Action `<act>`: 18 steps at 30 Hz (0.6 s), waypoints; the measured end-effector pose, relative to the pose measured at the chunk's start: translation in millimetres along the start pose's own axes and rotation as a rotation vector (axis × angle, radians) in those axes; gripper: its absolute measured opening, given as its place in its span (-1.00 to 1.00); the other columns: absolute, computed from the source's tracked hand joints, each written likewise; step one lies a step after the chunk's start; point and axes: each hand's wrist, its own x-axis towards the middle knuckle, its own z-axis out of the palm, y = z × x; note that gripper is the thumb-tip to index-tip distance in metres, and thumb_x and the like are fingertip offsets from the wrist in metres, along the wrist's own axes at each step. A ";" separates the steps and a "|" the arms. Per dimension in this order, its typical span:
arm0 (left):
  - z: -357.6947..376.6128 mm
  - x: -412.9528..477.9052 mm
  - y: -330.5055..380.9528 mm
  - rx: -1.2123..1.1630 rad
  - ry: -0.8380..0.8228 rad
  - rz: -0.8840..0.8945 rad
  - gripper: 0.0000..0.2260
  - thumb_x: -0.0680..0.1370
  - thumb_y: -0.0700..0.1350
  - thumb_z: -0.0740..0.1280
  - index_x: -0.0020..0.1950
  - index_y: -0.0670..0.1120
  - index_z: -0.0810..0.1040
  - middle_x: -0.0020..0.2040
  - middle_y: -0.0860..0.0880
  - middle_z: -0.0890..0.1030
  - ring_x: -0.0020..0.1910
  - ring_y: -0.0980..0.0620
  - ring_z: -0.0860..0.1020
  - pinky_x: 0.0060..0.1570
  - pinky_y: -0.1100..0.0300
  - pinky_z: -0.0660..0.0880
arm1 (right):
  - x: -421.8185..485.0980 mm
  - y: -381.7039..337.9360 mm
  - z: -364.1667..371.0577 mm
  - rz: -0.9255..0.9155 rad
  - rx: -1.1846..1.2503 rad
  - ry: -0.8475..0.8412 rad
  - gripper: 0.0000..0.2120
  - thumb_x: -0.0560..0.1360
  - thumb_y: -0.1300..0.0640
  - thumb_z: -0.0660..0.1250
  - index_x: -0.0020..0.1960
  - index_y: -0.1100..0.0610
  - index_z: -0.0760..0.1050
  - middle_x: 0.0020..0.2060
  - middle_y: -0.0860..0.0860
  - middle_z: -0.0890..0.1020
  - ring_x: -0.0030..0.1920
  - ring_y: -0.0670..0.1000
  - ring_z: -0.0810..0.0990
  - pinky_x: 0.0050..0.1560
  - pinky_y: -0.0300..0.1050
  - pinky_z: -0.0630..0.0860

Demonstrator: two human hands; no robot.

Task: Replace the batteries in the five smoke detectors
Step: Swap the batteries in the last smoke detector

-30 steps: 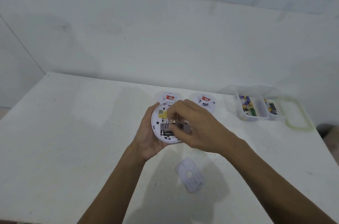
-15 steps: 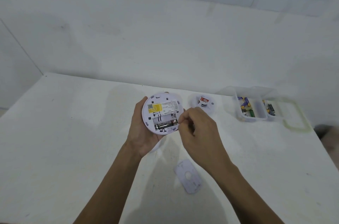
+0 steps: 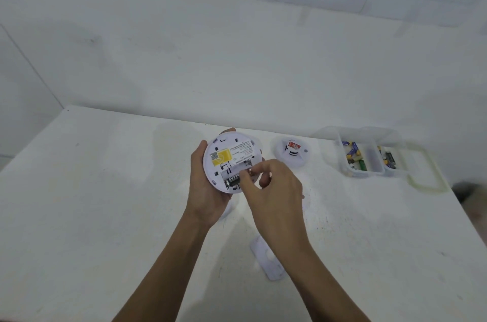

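Smoke detector (image 3: 232, 155) gripped in curled left hand (image 3: 208, 190); right hand (image 3: 276, 190) pinches its battery (image 3: 233, 181)

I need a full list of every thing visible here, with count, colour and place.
round plastic smoke detector: 1, white, yellow label, in left hand
black cylindrical battery: 1, black, in its open compartment
second round smoke detector: 1, white, red tag, far table edge
clear plastic containers: 2, transparent, table's far right
loose batteries: several, mixed colours, inside containers
green-rimmed lid: 1, clear, right of containers
flat plastic cover plate: 1, white, beside right forearm
table: 1, white
left hand: 1, grips detector
right hand: 1, pinches battery
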 end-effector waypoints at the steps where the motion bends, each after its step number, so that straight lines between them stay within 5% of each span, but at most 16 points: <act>1: -0.3 0.2 -0.3 0.013 0.006 0.015 -0.54 0.62 0.09 -0.06 0.22 -0.06 0.55 0.14 -0.08 0.64 0.13 -0.09 0.61 0.01 0.04 0.60 | 0.1 -0.6 1.2 0.023 0.025 -0.005 -0.88 0.47 0.06 0.40 -0.12 0.08 0.50 -0.36 -0.16 0.39 -0.38 -0.16 0.38 -0.26 -0.48 0.35; 9: -2.0 0.6 -1.7 0.063 0.043 0.065 -0.48 0.59 0.11 -0.06 0.02 0.03 0.71 0.08 -0.03 0.68 0.08 -0.02 0.64 -0.01 0.10 0.61 | 0.7 -0.6 4.2 0.165 0.208 -0.075 -0.83 0.44 0.09 0.42 -0.07 0.12 0.46 -0.33 -0.12 0.49 -0.36 -0.16 0.44 -0.32 -0.47 0.40; 18: -4.6 4.5 -2.0 0.150 0.023 0.077 -0.53 0.64 0.12 -0.10 0.23 0.01 0.54 0.22 -0.06 0.60 0.26 -0.13 0.53 0.26 -0.10 0.43 | -5.1 -2.6 6.1 0.019 0.195 0.056 -0.77 0.47 0.03 0.42 -0.09 0.09 0.39 -0.29 -0.14 0.51 -0.27 -0.18 0.49 -0.22 -0.46 0.41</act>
